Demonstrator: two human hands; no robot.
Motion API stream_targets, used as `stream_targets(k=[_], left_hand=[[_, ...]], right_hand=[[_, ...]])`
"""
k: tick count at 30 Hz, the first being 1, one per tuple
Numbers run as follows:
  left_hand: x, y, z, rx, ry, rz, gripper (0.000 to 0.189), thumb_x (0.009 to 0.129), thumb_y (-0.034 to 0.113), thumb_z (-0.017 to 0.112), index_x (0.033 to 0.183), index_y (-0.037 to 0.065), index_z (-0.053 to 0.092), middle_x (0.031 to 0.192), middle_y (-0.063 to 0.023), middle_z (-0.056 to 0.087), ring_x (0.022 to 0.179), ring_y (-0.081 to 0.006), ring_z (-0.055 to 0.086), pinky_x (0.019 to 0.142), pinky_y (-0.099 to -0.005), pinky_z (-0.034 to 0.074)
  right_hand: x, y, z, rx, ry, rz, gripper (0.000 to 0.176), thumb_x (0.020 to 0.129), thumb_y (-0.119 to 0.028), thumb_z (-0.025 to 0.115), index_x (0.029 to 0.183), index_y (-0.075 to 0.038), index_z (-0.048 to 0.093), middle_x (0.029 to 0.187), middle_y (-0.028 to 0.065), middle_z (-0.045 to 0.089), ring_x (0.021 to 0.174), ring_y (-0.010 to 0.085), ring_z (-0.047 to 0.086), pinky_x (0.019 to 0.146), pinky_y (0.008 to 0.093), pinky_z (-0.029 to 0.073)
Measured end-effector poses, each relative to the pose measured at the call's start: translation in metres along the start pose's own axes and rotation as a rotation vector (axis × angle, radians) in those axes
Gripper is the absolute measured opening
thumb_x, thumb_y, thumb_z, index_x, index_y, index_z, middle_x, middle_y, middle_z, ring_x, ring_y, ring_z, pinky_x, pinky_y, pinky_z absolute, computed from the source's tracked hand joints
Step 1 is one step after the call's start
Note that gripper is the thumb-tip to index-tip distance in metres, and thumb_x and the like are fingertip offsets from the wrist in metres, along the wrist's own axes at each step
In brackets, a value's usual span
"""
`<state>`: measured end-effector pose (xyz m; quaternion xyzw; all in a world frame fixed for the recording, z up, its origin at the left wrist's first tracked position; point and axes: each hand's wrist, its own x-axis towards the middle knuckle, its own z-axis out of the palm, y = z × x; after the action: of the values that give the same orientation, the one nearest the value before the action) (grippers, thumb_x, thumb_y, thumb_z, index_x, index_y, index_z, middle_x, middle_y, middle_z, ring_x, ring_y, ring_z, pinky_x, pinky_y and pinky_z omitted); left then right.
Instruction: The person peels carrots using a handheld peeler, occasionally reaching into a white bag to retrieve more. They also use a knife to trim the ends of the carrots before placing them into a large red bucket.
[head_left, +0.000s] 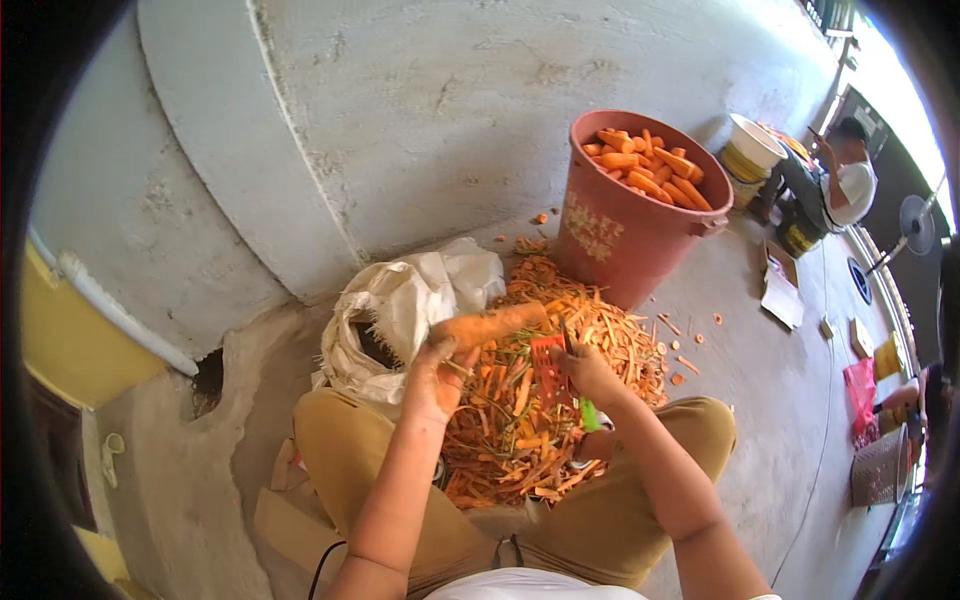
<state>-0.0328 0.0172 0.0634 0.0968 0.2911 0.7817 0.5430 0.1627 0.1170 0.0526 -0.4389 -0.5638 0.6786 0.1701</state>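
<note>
An orange carrot [490, 325] lies across my left hand [436, 380], whose fingers wrap round its thick end; its other end points right. My right hand [590, 372] is closed on a red peeler [549, 370], just right of the carrot and below its tip. Under both hands spreads a large heap of carrot peelings [520, 440] between my bent legs. A white woven sack [400, 300] with a frayed open mouth sits behind my left hand.
A tall red bin [620, 235] full of carrots [655, 170] stands behind the heap. At the right are a seated person [850, 185], a white basin [757, 140], a fan [916, 224], a pink bag [860, 395] and a basket [880, 468]. Cardboard [295, 525] lies at lower left.
</note>
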Motion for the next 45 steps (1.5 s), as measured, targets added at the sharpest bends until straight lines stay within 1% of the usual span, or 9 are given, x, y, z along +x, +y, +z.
stream_targets(k=[7,13,15,22,27,33,36,40,45], left_hand=[[-0.012,-0.03,0.008,0.158,-0.262,-0.361,0.059,0.065,-0.007,0.058,0.118,0.004,0.032,0.11,-0.0126,0.043,0.1,-0.0229,0.049,0.082,-0.0307,0.046],[0.008,-0.016,0.023,0.529,-0.413,-0.294,0.077,0.059,-0.007,0.07,0.122,0.006,0.028,0.106,-0.0065,0.045,0.097,-0.017,0.049,0.084,-0.0276,0.041],[0.018,-0.019,0.018,0.652,-0.5,-0.249,0.066,0.061,0.003,0.073,0.117,0.002,0.037,0.104,-0.0063,0.048,0.093,-0.0146,0.051,0.079,-0.0254,0.043],[0.027,-0.047,-0.005,0.171,-0.095,-0.544,0.035,0.079,0.017,0.054,0.107,-0.001,0.045,0.1,-0.0081,0.054,0.093,-0.021,0.052,0.078,-0.0348,0.045],[0.037,-0.05,-0.007,0.126,-0.003,-0.669,0.032,0.085,0.038,0.037,0.097,0.011,0.049,0.08,-0.0052,0.055,0.061,-0.0166,0.051,0.045,-0.026,0.035],[0.038,-0.054,0.002,0.087,0.005,-0.675,0.042,0.084,0.047,0.038,0.094,0.009,0.052,0.075,-0.005,0.056,0.06,-0.0166,0.051,0.043,-0.0262,0.037],[0.034,-0.052,0.002,-0.022,-0.101,-0.712,0.042,0.085,0.045,0.036,0.094,0.008,0.053,0.077,-0.0061,0.057,0.063,-0.0182,0.053,0.046,-0.0281,0.04],[0.028,-0.043,0.007,-0.123,-0.188,-0.665,0.04,0.085,0.043,0.039,0.1,0.009,0.051,0.082,-0.0062,0.057,0.068,-0.0187,0.054,0.053,-0.0296,0.042],[0.028,-0.038,0.003,-0.102,-0.186,-0.635,0.038,0.084,0.043,0.041,0.104,0.012,0.05,0.086,-0.0037,0.056,0.072,-0.0166,0.051,0.061,-0.0294,0.042]], right_hand=[[-0.004,-0.002,-0.01,0.367,0.171,-0.155,0.017,0.085,-0.025,0.048,0.082,-0.01,0.054,0.062,-0.0016,0.053,0.049,0.0062,0.047,0.041,0.0196,0.038],[-0.008,-0.027,0.008,0.606,0.284,-0.114,0.017,0.083,-0.027,0.052,0.083,-0.01,0.055,0.064,-0.0016,0.055,0.048,0.0069,0.048,0.04,0.0203,0.038],[0.002,-0.02,0.002,0.502,0.302,-0.097,0.021,0.083,-0.031,0.052,0.082,-0.01,0.053,0.066,0.0003,0.055,0.046,0.009,0.048,0.039,0.0217,0.037],[0.026,-0.005,0.012,0.143,0.394,-0.177,0.022,0.085,-0.029,0.049,0.088,-0.007,0.055,0.068,-0.0012,0.05,0.057,0.0088,0.044,0.052,0.0242,0.039],[0.023,-0.035,0.022,0.168,0.477,-0.219,0.025,0.089,-0.023,0.041,0.089,-0.002,0.054,0.065,0.0024,0.053,0.051,0.0114,0.05,0.047,0.0278,0.042],[0.034,-0.051,0.033,0.058,0.617,-0.374,0.027,0.087,-0.029,0.045,0.08,-0.004,0.053,0.058,0.0019,0.05,0.048,0.0096,0.046,0.042,0.026,0.039],[0.03,-0.052,0.048,-0.349,0.69,-0.513,0.026,0.087,-0.025,0.046,0.076,-0.001,0.051,0.056,0.0057,0.05,0.049,0.0124,0.044,0.046,0.0286,0.038],[0.03,-0.057,0.058,-0.393,0.662,-0.534,0.024,0.086,-0.021,0.045,0.075,0.0,0.045,0.059,0.018,0.048,0.051,0.0318,0.043,0.049,0.0369,0.036],[0.029,-0.058,0.065,-0.352,0.642,-0.574,0.022,0.085,-0.018,0.047,0.074,0.001,0.044,0.059,0.0189,0.049,0.052,0.034,0.045,0.048,0.037,0.037]])
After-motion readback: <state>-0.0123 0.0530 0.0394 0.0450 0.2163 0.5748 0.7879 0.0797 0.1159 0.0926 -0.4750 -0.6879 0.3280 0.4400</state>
